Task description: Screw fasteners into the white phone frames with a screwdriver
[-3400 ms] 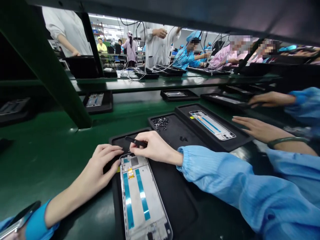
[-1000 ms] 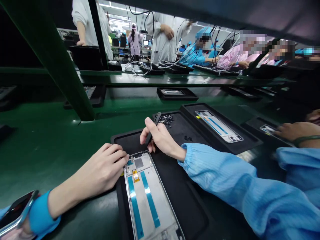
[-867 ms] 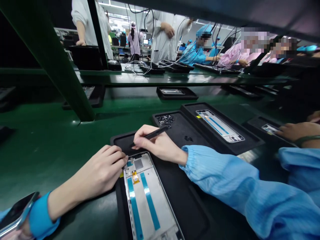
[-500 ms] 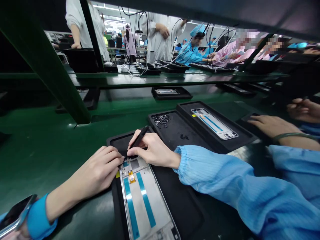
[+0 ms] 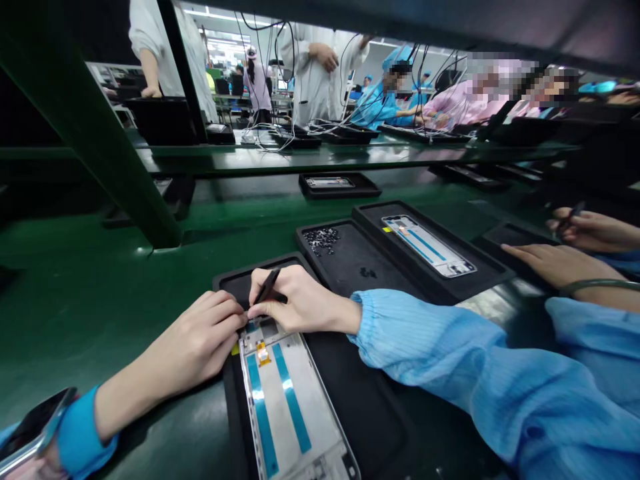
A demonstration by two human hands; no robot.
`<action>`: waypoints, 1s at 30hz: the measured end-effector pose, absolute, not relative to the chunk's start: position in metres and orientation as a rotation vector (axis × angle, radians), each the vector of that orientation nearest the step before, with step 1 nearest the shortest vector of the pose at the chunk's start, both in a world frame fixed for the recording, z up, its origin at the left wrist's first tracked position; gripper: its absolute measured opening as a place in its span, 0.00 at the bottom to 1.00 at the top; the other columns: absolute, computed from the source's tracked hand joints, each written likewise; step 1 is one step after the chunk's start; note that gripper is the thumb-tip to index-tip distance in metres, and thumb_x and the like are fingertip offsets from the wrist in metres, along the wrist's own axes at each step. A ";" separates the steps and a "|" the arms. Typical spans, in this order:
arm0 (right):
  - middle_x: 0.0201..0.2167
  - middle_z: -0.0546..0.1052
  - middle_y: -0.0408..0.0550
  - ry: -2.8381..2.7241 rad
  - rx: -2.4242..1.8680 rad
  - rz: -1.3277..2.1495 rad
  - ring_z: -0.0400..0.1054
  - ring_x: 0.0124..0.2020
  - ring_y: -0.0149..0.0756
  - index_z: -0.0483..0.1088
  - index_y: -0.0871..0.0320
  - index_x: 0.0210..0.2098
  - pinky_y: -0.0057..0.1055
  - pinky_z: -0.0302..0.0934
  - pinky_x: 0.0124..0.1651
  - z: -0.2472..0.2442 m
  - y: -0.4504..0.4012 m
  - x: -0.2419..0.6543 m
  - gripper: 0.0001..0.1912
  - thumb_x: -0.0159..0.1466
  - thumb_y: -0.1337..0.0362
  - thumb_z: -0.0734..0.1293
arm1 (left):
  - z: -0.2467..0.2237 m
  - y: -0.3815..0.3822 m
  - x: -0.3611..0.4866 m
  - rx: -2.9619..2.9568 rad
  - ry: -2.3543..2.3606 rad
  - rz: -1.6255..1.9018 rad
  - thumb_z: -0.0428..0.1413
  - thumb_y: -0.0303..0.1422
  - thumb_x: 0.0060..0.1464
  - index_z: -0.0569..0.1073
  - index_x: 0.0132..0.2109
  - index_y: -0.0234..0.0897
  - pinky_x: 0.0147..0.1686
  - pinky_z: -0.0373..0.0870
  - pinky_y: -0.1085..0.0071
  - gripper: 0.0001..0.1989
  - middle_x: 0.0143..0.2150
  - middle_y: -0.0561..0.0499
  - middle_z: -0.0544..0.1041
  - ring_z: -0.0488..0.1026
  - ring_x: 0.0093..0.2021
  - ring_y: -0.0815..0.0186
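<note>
A silver phone frame with blue adhesive strips and an orange flex piece lies in a black tray. My left hand is closed at its upper left corner, fingertips on the edge; anything small between them is hidden. Black tweezers are pinched in my right hand, held over the top end of the frame. Their tips are hidden behind my fingers, close to my left fingertips.
Right of the frame, another black tray holds small black parts. Beyond it lies a second phone frame in its own tray. A co-worker's hands are at the far right. A green post stands at left.
My right hand has shifted slightly left, closer to my left fingertips, and the tweezers have tipped lower. My left hand stays in place.
</note>
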State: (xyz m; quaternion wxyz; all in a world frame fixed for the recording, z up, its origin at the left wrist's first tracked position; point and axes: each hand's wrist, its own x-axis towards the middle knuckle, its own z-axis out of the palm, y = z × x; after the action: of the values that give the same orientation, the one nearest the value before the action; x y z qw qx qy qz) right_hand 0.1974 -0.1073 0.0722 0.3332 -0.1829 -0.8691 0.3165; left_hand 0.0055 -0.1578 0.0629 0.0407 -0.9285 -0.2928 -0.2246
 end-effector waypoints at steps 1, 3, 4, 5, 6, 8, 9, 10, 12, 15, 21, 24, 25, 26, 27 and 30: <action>0.27 0.71 0.44 -2.275 -0.462 0.805 0.67 0.30 0.29 0.65 0.62 0.27 0.24 0.61 0.35 0.072 -0.106 0.197 0.04 0.57 0.72 0.66 | 0.063 -0.158 0.005 -2.843 -0.890 -0.691 0.44 0.21 0.58 0.73 0.36 0.27 0.35 0.67 0.65 0.12 0.32 0.43 0.73 0.68 0.38 0.60; 0.27 0.71 0.44 -2.260 -0.497 0.805 0.67 0.28 0.29 0.65 0.63 0.27 0.24 0.60 0.33 0.072 -0.105 0.196 0.04 0.57 0.72 0.66 | 0.063 -0.157 0.005 -2.845 -0.880 -0.694 0.45 0.21 0.58 0.73 0.36 0.27 0.35 0.67 0.65 0.12 0.32 0.43 0.74 0.68 0.39 0.60; 0.25 0.71 0.44 -2.237 -0.547 0.829 0.67 0.27 0.29 0.65 0.63 0.27 0.24 0.60 0.32 0.072 -0.105 0.196 0.04 0.58 0.71 0.66 | 0.063 -0.157 0.005 -2.848 -0.880 -0.694 0.45 0.21 0.58 0.73 0.36 0.27 0.36 0.67 0.65 0.11 0.33 0.42 0.74 0.68 0.39 0.60; 0.24 0.71 0.44 -2.207 -0.610 0.865 0.66 0.27 0.29 0.65 0.63 0.27 0.24 0.59 0.31 0.072 -0.105 0.196 0.05 0.58 0.70 0.66 | 0.063 -0.157 0.004 -2.849 -0.883 -0.694 0.45 0.21 0.58 0.73 0.36 0.27 0.36 0.67 0.65 0.11 0.33 0.42 0.74 0.69 0.39 0.60; 0.23 0.71 0.43 -2.175 -0.671 0.904 0.67 0.26 0.29 0.65 0.63 0.27 0.24 0.59 0.30 0.072 -0.105 0.197 0.05 0.58 0.69 0.66 | 0.063 -0.157 0.004 -2.851 -0.890 -0.698 0.45 0.20 0.57 0.73 0.36 0.27 0.36 0.67 0.65 0.11 0.34 0.42 0.74 0.69 0.39 0.60; 0.22 0.71 0.42 -2.138 -0.755 0.947 0.67 0.25 0.29 0.66 0.62 0.27 0.25 0.59 0.29 0.072 -0.105 0.199 0.06 0.58 0.67 0.66 | 0.062 -0.157 0.004 -2.848 -0.905 -0.725 0.45 0.20 0.57 0.73 0.36 0.28 0.36 0.68 0.65 0.11 0.34 0.42 0.74 0.70 0.39 0.60; 0.22 0.71 0.42 -2.135 -0.772 0.950 0.67 0.25 0.29 0.66 0.62 0.27 0.25 0.59 0.29 0.072 -0.105 0.200 0.06 0.58 0.66 0.66 | 0.061 -0.156 0.004 -2.846 -0.911 -0.745 0.45 0.20 0.57 0.73 0.36 0.28 0.36 0.68 0.65 0.11 0.34 0.43 0.74 0.70 0.38 0.61; 0.22 0.72 0.43 -2.139 -0.780 0.946 0.67 0.26 0.29 0.67 0.62 0.27 0.25 0.59 0.29 0.072 -0.105 0.200 0.06 0.58 0.66 0.66 | 0.061 -0.156 0.004 -2.843 -0.915 -0.768 0.45 0.20 0.56 0.73 0.36 0.29 0.35 0.68 0.66 0.11 0.34 0.43 0.75 0.70 0.38 0.61; 0.23 0.71 0.43 -2.144 -0.788 0.929 0.66 0.25 0.29 0.67 0.62 0.27 0.25 0.59 0.29 0.071 -0.105 0.201 0.06 0.58 0.66 0.66 | 0.060 -0.156 0.005 -2.841 -0.919 -0.799 0.45 0.20 0.56 0.73 0.36 0.29 0.35 0.68 0.66 0.12 0.33 0.43 0.75 0.71 0.38 0.61; 0.23 0.71 0.43 -2.141 -0.794 0.915 0.66 0.25 0.29 0.67 0.62 0.27 0.25 0.58 0.28 0.070 -0.105 0.200 0.06 0.58 0.65 0.66 | 0.059 -0.155 0.005 -2.845 -0.931 -0.809 0.45 0.20 0.56 0.73 0.36 0.29 0.35 0.68 0.66 0.11 0.33 0.43 0.75 0.70 0.38 0.61; 0.24 0.71 0.43 -2.198 -0.734 0.796 0.64 0.25 0.29 0.67 0.62 0.28 0.25 0.57 0.29 0.068 -0.107 0.198 0.05 0.58 0.67 0.66 | 0.059 -0.155 0.006 -2.853 -0.942 -0.764 0.45 0.20 0.56 0.72 0.35 0.27 0.35 0.68 0.65 0.11 0.33 0.42 0.74 0.70 0.37 0.61; 0.23 0.70 0.43 -2.199 -0.676 0.765 0.64 0.24 0.28 0.66 0.62 0.27 0.25 0.57 0.29 0.067 -0.107 0.198 0.05 0.58 0.68 0.66 | 0.059 -0.154 0.005 -2.848 -0.936 -0.765 0.45 0.20 0.56 0.72 0.35 0.27 0.35 0.68 0.65 0.11 0.32 0.42 0.74 0.69 0.37 0.61; 0.23 0.70 0.42 -2.176 -0.685 0.781 0.64 0.24 0.28 0.65 0.62 0.27 0.25 0.57 0.29 0.067 -0.108 0.197 0.05 0.58 0.67 0.66 | 0.058 -0.154 0.005 -2.850 -0.934 -0.768 0.45 0.20 0.56 0.72 0.35 0.27 0.35 0.67 0.65 0.11 0.32 0.42 0.74 0.69 0.37 0.61; 0.23 0.69 0.42 -2.147 -0.709 0.807 0.65 0.24 0.29 0.65 0.62 0.28 0.25 0.57 0.28 0.066 -0.108 0.197 0.05 0.58 0.67 0.66 | 0.058 -0.154 0.005 -2.852 -0.933 -0.771 0.45 0.20 0.56 0.72 0.35 0.27 0.34 0.67 0.65 0.11 0.32 0.42 0.74 0.69 0.36 0.61; 0.23 0.69 0.42 -2.116 -0.738 0.837 0.65 0.24 0.29 0.64 0.61 0.28 0.25 0.57 0.28 0.065 -0.108 0.197 0.06 0.58 0.66 0.65 | 0.057 -0.153 0.004 -2.855 -0.934 -0.773 0.45 0.20 0.56 0.72 0.35 0.27 0.34 0.67 0.65 0.11 0.32 0.43 0.74 0.69 0.36 0.62; 0.22 0.69 0.42 -2.076 -0.789 0.895 0.65 0.24 0.29 0.64 0.61 0.28 0.25 0.57 0.27 0.065 -0.109 0.195 0.06 0.59 0.65 0.65 | 0.056 -0.152 0.004 -2.861 -0.941 -0.782 0.45 0.20 0.56 0.72 0.36 0.28 0.34 0.66 0.65 0.10 0.32 0.44 0.73 0.69 0.36 0.62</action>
State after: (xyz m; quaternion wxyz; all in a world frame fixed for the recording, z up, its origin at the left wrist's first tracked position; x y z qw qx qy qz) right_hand 0.1951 -0.1090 0.0646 0.3649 -0.3067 -0.8072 0.3481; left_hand 0.0037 -0.1524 0.0560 0.0149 -0.9194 -0.3024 -0.2513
